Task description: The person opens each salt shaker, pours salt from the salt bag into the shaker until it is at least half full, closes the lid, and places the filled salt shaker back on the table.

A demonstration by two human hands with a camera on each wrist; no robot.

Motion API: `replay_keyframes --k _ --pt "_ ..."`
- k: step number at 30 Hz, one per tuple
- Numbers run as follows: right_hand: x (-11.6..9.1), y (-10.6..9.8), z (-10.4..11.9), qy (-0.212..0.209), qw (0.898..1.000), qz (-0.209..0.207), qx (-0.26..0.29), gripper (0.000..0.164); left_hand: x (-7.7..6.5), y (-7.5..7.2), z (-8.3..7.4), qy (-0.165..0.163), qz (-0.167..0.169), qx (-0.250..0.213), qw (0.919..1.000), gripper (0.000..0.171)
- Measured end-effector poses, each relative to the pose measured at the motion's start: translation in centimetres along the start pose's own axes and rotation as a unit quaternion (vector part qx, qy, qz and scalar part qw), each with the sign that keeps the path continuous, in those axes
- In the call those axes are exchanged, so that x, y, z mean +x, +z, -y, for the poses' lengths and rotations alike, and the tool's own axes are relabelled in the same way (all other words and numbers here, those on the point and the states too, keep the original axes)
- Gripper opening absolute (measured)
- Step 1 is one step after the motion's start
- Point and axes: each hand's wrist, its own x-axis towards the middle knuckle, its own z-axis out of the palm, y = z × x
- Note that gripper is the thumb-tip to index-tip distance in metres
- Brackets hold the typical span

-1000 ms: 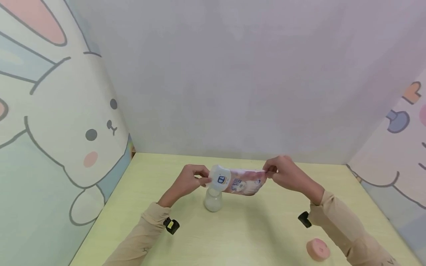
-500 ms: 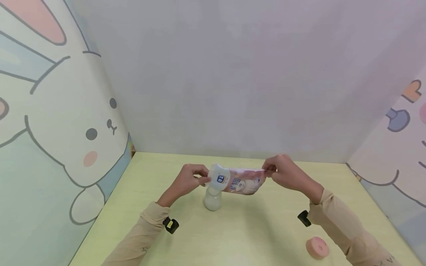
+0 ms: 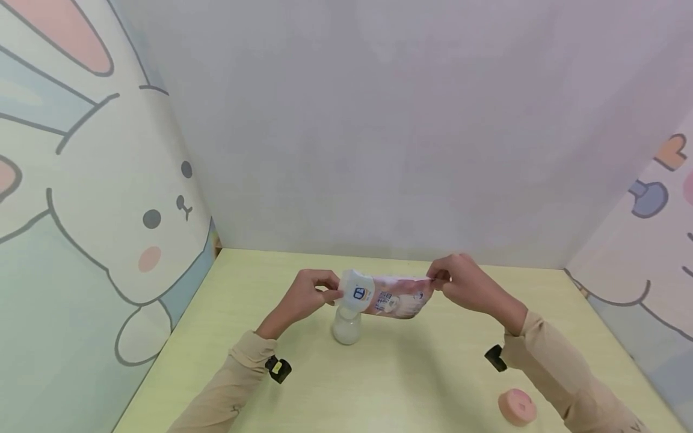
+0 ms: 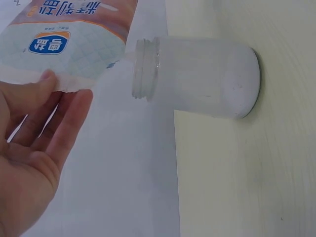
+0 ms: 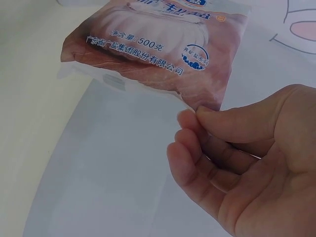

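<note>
A pink and white bag of salt [image 3: 397, 296], printed 500克, is held tilted above the table between both hands. My left hand [image 3: 304, 300] pinches its edge at the white end with thumb and fingers. The right hand [image 3: 470, 287] grips the bag's far corner, which is raised slightly. Below the white end stands a clear jar [image 3: 346, 329], upright and without a lid. In the left wrist view, the bag's corner [image 4: 112, 63] is at the jar's mouth, with a faint whitish stream between them. White salt [image 4: 243, 81] covers the jar's bottom.
On the pale yellow table [image 3: 357, 391], a pink round lid-like piece [image 3: 517, 407] lies near the right forearm. A grey wall [image 3: 379, 132] rises behind the table. Side panels with cartoon animals [image 3: 108, 204] stand left and right.
</note>
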Motion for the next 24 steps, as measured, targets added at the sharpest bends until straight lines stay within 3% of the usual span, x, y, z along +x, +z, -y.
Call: replay_keyframes --k 24 --pt "-0.02 0.05 -0.18 -0.003 1.000 -0.006 -0.008 0.022 0.05 0.05 -0.17 0.007 -0.006 0.006 0.9999 0.005"
